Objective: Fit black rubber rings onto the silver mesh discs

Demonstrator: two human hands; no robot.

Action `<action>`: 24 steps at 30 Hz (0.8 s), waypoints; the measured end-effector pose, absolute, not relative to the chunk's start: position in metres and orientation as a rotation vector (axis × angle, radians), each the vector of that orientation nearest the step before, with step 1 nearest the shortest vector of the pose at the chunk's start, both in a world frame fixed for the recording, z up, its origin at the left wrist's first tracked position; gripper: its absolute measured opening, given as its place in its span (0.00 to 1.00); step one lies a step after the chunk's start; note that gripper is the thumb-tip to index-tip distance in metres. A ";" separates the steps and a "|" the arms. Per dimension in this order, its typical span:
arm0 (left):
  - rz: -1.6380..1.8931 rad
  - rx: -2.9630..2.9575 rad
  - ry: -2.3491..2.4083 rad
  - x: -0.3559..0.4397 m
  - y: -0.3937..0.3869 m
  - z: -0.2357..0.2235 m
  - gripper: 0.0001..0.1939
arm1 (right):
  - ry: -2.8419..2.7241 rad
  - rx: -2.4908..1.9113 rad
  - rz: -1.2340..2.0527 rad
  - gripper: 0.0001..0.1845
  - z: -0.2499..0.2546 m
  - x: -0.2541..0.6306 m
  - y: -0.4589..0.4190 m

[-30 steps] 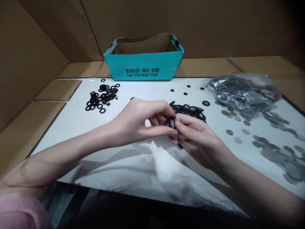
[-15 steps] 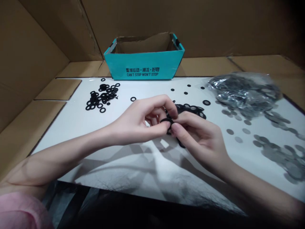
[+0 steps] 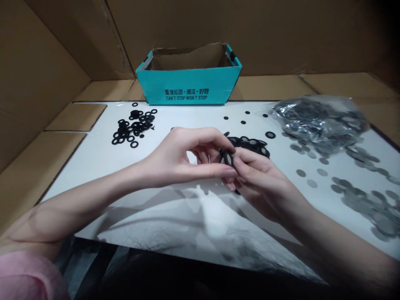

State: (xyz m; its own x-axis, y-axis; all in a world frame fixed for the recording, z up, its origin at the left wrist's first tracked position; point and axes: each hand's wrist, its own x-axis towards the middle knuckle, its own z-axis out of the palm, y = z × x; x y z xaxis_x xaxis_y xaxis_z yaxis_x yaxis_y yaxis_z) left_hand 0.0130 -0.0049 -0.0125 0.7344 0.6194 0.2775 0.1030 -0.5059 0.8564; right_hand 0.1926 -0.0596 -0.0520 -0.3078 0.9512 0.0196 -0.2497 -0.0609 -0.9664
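A black rubber ring (image 3: 229,158) with a grey centre is held up on edge between my two hands. My left hand (image 3: 187,156) spans it, thumb at the lower edge and index finger at the upper edge. From the right, my right hand (image 3: 262,175) pinches its side; some of its fingertips are hidden. Just behind the hands lies a pile of black rings with grey discs (image 3: 250,143) in them, partly covered by the fingers. A single ring with a grey centre (image 3: 270,135) lies right of that pile.
Loose black rings (image 3: 134,127) are heaped at the left of the white table (image 3: 175,233). Several small black discs (image 3: 243,122) lie at the back. On the right are a clear bag of discs (image 3: 318,121) and scattered grey discs (image 3: 368,204). A turquoise box (image 3: 189,85) stands behind.
The ring has turned from lying nearly flat to standing on edge, showing its grey centre. My left thumb has moved right and slightly down, and my left hand now covers the lone ring behind it.
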 end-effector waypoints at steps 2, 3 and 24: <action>0.734 2.024 0.563 0.014 -0.006 -0.013 0.09 | -1.189 -0.879 1.592 0.18 -0.053 0.192 -0.060; 0.732 2.023 0.577 0.014 -0.007 -0.013 0.08 | -1.179 -0.887 1.600 0.18 -0.054 0.192 -0.060; 0.879 2.632 0.663 0.013 -0.016 -0.035 0.04 | -1.681 -1.276 0.717 0.05 -0.049 0.188 -0.073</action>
